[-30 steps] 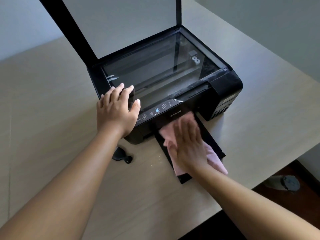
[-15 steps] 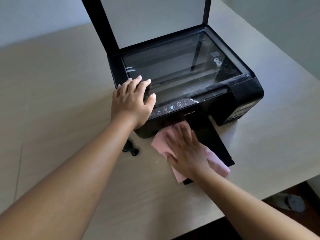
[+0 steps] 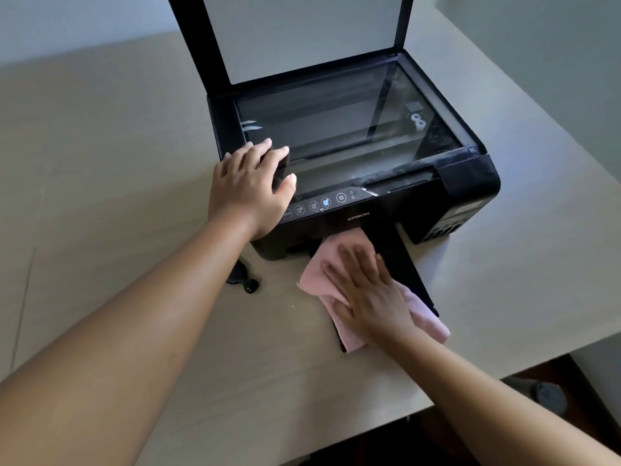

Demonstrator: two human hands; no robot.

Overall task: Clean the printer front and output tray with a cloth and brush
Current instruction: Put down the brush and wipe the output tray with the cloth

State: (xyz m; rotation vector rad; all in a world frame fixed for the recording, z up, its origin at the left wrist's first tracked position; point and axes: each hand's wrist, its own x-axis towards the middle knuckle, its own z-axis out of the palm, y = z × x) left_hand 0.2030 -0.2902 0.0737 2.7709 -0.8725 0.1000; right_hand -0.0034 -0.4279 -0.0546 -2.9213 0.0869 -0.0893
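A black printer point(image 3: 420, 196) stands on the table with its scanner lid point(image 3: 302, 35) raised and the glass exposed. Its black output tray point(image 3: 403, 264) sticks out toward me from the front. A pink cloth point(image 3: 426, 317) lies spread over the tray. My right hand point(image 3: 366, 290) presses flat on the cloth with straight fingers. My left hand point(image 3: 252, 186) rests flat on the printer's front left corner, fingers reaching onto the glass edge. A small black brush point(image 3: 243, 277) lies on the table left of the tray, partly hidden by my left forearm.
The beige table point(image 3: 100, 163) stretches wide to the left and right of the printer. Its near edge runs close behind my right forearm. A grey round object point(image 3: 551, 396) sits on the dark floor at the lower right.
My right hand has slid the pink cloth toward me along the tray, then a little back toward the printer front. The left hand stays on the printer corner. The camera view shifted left.
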